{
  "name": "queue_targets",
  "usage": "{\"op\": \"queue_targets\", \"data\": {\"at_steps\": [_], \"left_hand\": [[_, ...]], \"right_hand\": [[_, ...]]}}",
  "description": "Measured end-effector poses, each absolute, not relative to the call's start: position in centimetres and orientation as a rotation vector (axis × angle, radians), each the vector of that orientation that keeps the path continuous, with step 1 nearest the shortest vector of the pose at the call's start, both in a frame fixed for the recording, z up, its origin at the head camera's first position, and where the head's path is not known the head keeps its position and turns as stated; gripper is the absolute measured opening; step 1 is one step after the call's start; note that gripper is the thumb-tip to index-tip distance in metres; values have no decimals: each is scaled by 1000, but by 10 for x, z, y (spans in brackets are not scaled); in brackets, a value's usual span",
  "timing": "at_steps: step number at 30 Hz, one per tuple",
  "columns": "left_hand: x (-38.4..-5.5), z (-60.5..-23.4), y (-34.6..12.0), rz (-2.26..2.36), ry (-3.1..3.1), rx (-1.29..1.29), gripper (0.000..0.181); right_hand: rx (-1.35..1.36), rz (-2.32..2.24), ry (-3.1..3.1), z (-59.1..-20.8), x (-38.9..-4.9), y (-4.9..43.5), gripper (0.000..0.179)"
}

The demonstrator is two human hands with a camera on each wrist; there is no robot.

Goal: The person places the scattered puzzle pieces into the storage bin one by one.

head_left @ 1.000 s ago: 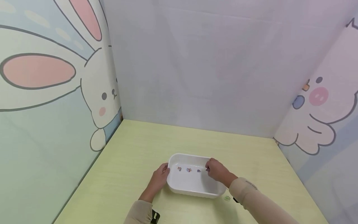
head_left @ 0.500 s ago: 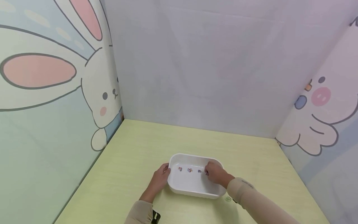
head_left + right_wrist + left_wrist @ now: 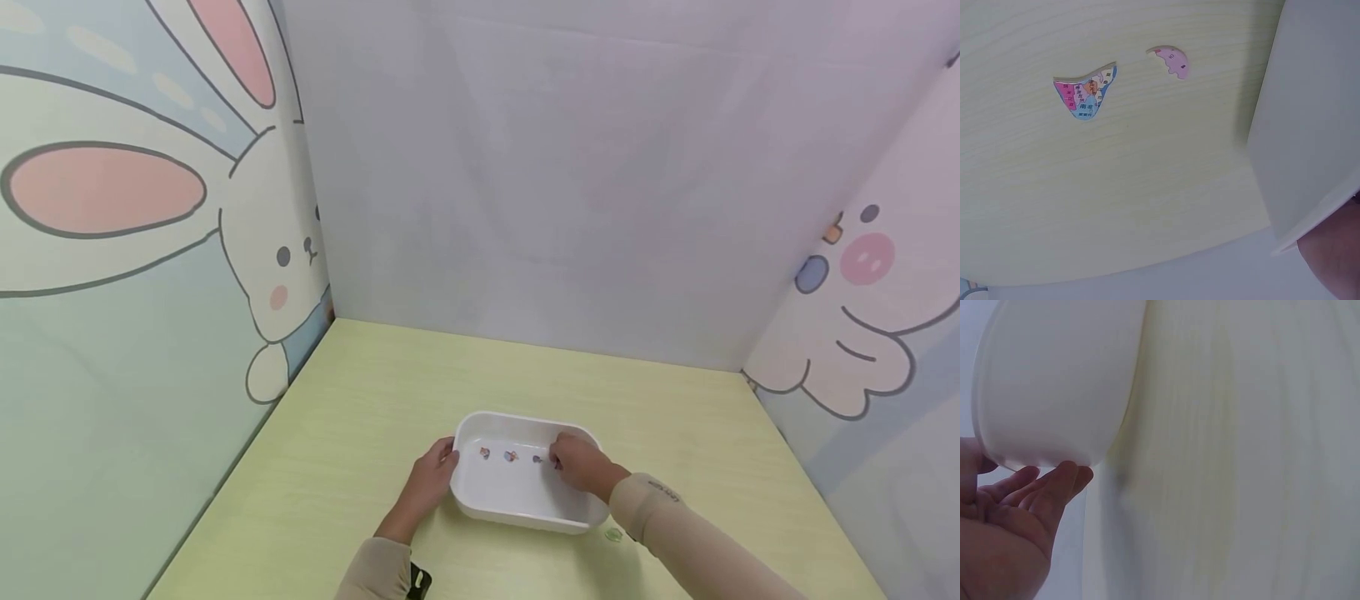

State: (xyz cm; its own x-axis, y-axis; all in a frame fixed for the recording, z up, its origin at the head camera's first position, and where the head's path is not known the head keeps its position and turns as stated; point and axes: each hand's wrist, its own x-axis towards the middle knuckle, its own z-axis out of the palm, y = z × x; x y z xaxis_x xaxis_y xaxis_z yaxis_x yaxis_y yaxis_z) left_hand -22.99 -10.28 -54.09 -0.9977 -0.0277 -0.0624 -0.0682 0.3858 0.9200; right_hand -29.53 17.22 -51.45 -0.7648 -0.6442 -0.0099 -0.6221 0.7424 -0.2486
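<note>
On the pale yellow-green desk [image 3: 390, 375] with a wood grain sits a smooth white tray [image 3: 517, 496], oblong with round corners. The left hand [image 3: 430, 473] grips the tray's left end, with its fingers bent against the outside wall. The right hand [image 3: 579, 462] is down inside the tray, near its right end. Its fingers are curled, and they pinch a small dark piece [image 3: 555, 465], too tiny to see well. Three small colourful pieces [image 3: 512, 457] lie in a row on the tray's floor, left of that hand. Outside the tray, the right wrist view shows two flat map pieces on the desk: a many-coloured pointed piece [image 3: 1086, 94] with writing, and near it a lilac curved piece [image 3: 1174, 60].
</note>
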Motion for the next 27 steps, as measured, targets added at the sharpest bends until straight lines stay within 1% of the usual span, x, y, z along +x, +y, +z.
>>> {"op": "queue_targets", "data": {"at_steps": [17, 22, 27], "left_hand": [[-232, -544, -102, 1720, 2576, -79, 40], [-232, -543, -102, 1707, 2583, -89, 40], [-234, -543, -103, 1703, 2598, -80, 39]], "right_hand": [[-1109, -377, 2819, -515, -297, 178, 13], [-980, -400, 2805, -510, -299, 178, 9], [-751, -505, 2769, -498, -299, 177, 16]]}}
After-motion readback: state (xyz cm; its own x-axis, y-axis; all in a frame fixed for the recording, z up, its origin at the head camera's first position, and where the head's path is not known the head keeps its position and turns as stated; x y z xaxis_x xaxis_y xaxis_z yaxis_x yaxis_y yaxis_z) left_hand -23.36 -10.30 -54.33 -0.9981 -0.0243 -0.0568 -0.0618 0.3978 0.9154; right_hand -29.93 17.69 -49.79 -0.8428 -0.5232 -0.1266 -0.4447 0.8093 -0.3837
